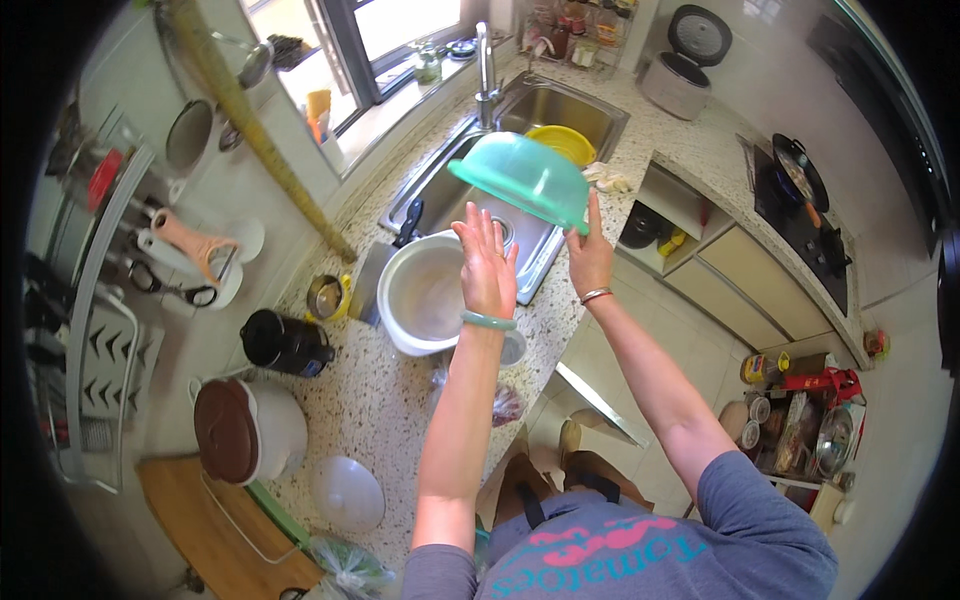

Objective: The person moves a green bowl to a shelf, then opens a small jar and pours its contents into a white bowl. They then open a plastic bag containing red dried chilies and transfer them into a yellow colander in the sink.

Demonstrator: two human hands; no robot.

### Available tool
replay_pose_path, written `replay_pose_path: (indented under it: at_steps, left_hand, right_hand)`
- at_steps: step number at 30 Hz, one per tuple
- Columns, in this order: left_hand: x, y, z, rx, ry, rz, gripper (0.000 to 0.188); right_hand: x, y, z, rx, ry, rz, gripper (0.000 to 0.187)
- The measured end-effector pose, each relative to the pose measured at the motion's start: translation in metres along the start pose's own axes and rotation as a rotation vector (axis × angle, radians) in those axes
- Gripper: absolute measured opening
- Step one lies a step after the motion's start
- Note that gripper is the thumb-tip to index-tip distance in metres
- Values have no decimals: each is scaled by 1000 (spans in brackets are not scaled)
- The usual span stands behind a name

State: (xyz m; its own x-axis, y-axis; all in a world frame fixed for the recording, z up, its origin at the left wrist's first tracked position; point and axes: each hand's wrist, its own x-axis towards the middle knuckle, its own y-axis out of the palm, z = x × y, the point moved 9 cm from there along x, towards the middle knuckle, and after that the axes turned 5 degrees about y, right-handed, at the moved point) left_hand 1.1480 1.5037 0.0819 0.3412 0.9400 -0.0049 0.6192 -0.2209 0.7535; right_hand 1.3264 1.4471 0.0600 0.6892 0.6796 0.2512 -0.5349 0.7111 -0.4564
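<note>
My right hand (591, 258) grips the rim of a translucent green plastic basin (528, 172). The basin is tilted, its rounded underside upward, above the double steel sink (455, 175). My left hand (487, 268) is open, fingers stretched out and palm bare, between the basin and a white pot (425, 290). This pot stands uncovered on the speckled counter beside the sink, partly hidden by my left hand and wrist. A yellow basin (562, 143) lies in the farther sink bowl. Left of the sink rests a cleaver with a black handle (409, 222).
On the left stand a black kettle (285, 342), a white pot with a brown lid (250, 430) and a clear lid (347, 493). A faucet (486, 75) rises behind the sink. Far right are an open rice cooker (678, 85) and a wok (798, 170) on the stove.
</note>
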Motion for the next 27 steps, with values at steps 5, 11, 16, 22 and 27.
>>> replay_pose_path:
  at_steps: [5,11,16,22,27]
  left_hand:
    - [30,-1,19,-37,-24,15,81]
    - [34,-21,31,10,-79,-2,84]
    - [33,-26,30,24,-105,-71,72]
    - [10,5,31,361,-48,-81,84]
    - [-38,78,88,505,-187,30,94]
  right_hand:
    - [13,-3,-5,0,-83,-5,79]
    - [10,0,-17,-16,-61,-3,76]
    - [6,17,-61,427,380,30,61]
    - [-29,4,-71,1223,815,239,33]
    - [-87,-91,-95,1327,866,158,29]
